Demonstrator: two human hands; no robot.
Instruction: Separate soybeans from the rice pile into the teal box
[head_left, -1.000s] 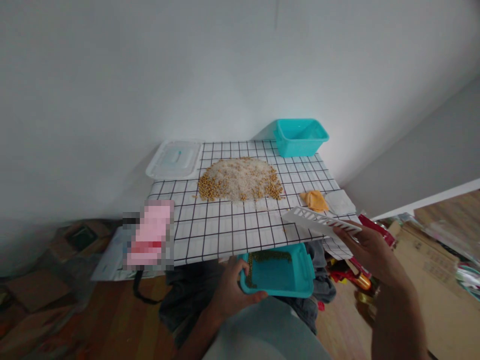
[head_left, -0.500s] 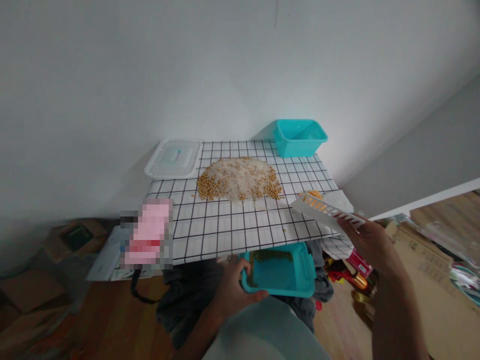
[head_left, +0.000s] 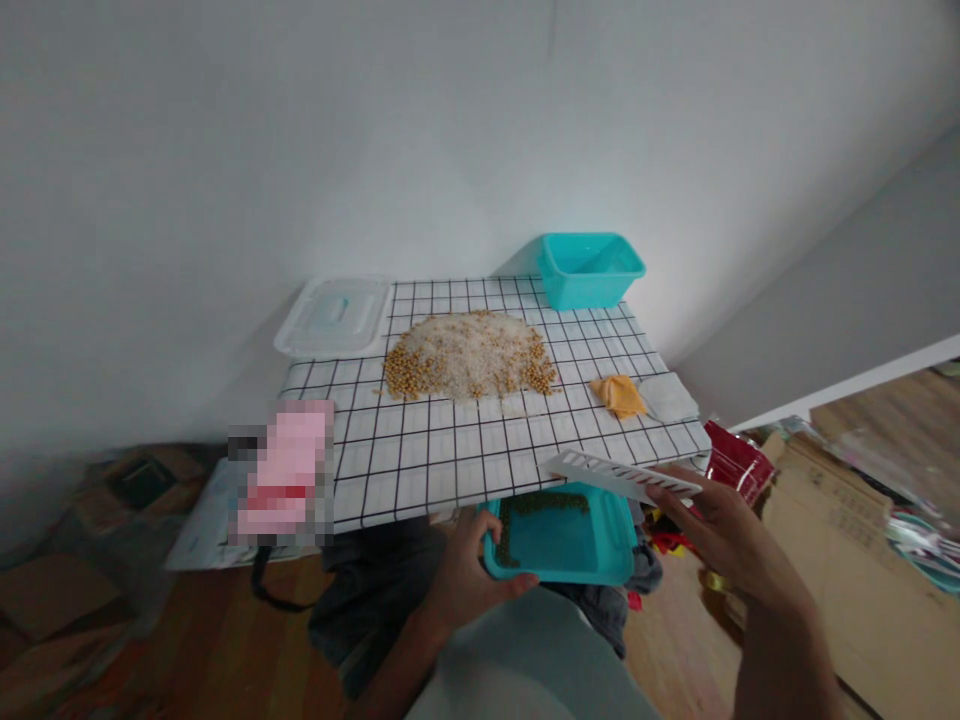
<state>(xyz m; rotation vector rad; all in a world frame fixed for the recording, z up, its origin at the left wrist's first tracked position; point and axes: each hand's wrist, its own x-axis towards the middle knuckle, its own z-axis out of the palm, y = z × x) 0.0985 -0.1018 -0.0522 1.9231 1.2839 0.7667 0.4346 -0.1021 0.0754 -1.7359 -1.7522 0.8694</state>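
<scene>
My left hand [head_left: 474,570] grips the left side of a turquoise plastic container [head_left: 616,545], tilted just below the table's front edge. Small green beans [head_left: 551,502] lie along its far and left sides. My right hand [head_left: 720,520] is closed on the right end of a flat white slotted plastic piece [head_left: 615,472], whose left part reaches over the table edge and the container's far rim. On the table, a mound of white rice-like grains [head_left: 480,350] is mixed with yellow, soybean-like beans [head_left: 409,372].
A second turquoise container [head_left: 589,290] stands at the table's back right, and a clear lid [head_left: 337,315] lies back left. Orange cloth [head_left: 621,396] and white cloth [head_left: 669,397] rest at the right. Left is a blurred pink object [head_left: 289,465]; cardboard [head_left: 847,560] lies right.
My right hand has brought the slotted piece left and down, from over the orange cloth to the table's front edge above the container. My left hand still holds the container in nearly the same spot.
</scene>
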